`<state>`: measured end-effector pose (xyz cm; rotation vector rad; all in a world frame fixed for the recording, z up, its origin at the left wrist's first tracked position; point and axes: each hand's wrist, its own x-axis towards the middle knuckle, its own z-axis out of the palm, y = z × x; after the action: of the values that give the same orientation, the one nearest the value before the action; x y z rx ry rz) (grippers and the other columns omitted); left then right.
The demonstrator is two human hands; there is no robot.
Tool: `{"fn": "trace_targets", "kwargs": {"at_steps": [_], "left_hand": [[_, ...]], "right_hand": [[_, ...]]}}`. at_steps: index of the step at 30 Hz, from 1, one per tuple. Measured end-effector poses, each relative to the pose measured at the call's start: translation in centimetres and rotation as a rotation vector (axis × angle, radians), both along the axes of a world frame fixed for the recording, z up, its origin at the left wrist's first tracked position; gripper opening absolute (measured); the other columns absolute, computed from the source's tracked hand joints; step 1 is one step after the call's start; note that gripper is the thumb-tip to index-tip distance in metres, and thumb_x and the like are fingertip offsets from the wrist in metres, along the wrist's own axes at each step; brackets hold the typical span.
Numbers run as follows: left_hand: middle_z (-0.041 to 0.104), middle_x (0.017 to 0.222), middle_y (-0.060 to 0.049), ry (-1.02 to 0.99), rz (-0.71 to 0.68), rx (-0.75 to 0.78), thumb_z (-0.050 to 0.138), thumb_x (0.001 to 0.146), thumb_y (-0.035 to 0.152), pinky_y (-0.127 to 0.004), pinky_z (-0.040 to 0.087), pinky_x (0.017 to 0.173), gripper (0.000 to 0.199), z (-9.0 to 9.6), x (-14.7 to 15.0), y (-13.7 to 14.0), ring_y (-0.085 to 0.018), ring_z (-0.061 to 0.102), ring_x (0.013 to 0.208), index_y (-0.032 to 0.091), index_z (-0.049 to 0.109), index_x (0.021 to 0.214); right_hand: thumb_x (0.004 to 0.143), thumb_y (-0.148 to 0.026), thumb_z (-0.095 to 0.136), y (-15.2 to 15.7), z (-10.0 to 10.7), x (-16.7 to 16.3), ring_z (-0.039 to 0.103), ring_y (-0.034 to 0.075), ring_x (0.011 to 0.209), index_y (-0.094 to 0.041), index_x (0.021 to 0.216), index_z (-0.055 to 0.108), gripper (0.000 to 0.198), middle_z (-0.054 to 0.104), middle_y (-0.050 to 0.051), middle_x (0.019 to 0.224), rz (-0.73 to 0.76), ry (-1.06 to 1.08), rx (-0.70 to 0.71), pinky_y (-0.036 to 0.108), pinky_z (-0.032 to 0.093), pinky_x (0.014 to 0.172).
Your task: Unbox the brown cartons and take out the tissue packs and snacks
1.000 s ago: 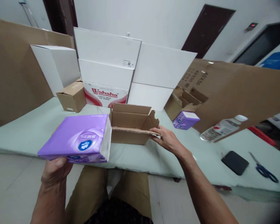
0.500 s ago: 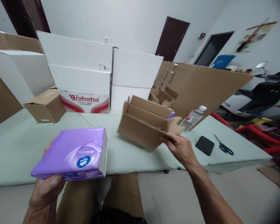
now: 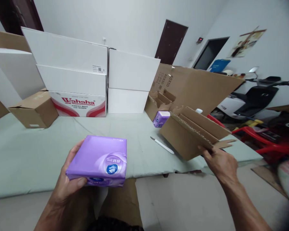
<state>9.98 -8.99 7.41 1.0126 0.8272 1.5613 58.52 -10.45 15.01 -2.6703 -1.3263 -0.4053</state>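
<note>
My left hand (image 3: 71, 175) grips a purple pack of tissues (image 3: 96, 157) by its left side, thumb along the front edge, above the table's front edge. My right hand (image 3: 220, 163) pinches the near right edge of a small brown cardboard box (image 3: 185, 138), which is tilted with its flaps up. To the left of that box a slim white-handled knife (image 3: 162, 145) lies on the tabletop. A smaller purple tissue pack (image 3: 161, 118) rests behind the knife.
A pale green cloth covers the table (image 3: 125, 128). Along the back stand a Wahaba carton (image 3: 79, 104), a closed brown box (image 3: 35, 110), an open brown box (image 3: 159, 102) and a large cardboard panel (image 3: 195, 81). A bottle cap (image 3: 198, 111) shows behind the held box.
My right hand has carried the cardboard box to the right, uncovering the knife and small tissue pack. The bottle, black case and scissors are now mostly or wholly hidden. The left-hand pack appears farther right.
</note>
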Motion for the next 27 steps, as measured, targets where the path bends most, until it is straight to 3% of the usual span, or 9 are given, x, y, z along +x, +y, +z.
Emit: {"fn": "trace_targets", "kwargs": {"at_steps": [6,11,21,27], "left_hand": [[0.064,0.146,-0.012,0.05,0.013,-0.005,0.096,0.048,0.05,-0.042,0.058,0.101,0.102,0.3,0.8,0.0,-0.042,0.06,0.13,0.026,0.062,0.141],[0.062,0.148,-0.011,0.083,-0.025,-0.041,0.096,0.05,0.054,-0.037,0.06,0.093,0.105,0.2,1.4,0.2,-0.037,0.064,0.124,0.027,0.059,0.145],[0.054,0.157,-0.01,0.18,-0.075,-0.112,0.093,0.051,0.069,-0.035,0.055,0.101,0.116,-0.2,2.5,0.6,-0.039,0.056,0.137,0.027,0.051,0.15],[0.054,0.157,-0.013,0.242,-0.049,-0.135,0.09,0.048,0.076,-0.046,0.054,0.106,0.121,-0.9,2.7,1.1,-0.046,0.052,0.14,0.025,0.051,0.151]], "right_hand": [[0.101,-0.042,0.051,2.3,-1.6,0.3,0.072,0.031,0.08,-0.019,0.111,0.082,0.039,0.078,0.019,0.09,-0.014,-0.014,-0.038,0.037,0.041,0.061],[0.101,-0.041,0.049,3.9,-2.7,0.7,0.074,0.031,0.08,-0.018,0.108,0.082,0.041,0.08,0.019,0.097,0.01,-0.045,-0.06,0.036,0.04,0.059],[0.104,-0.038,0.042,7.5,-2.0,-1.5,0.075,0.029,0.096,-0.021,0.113,0.079,0.042,0.081,0.015,0.105,0.05,-0.062,-0.159,0.032,0.043,0.067],[0.105,-0.037,0.041,10.1,-2.0,-2.4,0.075,0.029,0.1,-0.021,0.116,0.078,0.042,0.08,0.015,0.108,0.087,-0.043,-0.14,0.033,0.045,0.071]]}}
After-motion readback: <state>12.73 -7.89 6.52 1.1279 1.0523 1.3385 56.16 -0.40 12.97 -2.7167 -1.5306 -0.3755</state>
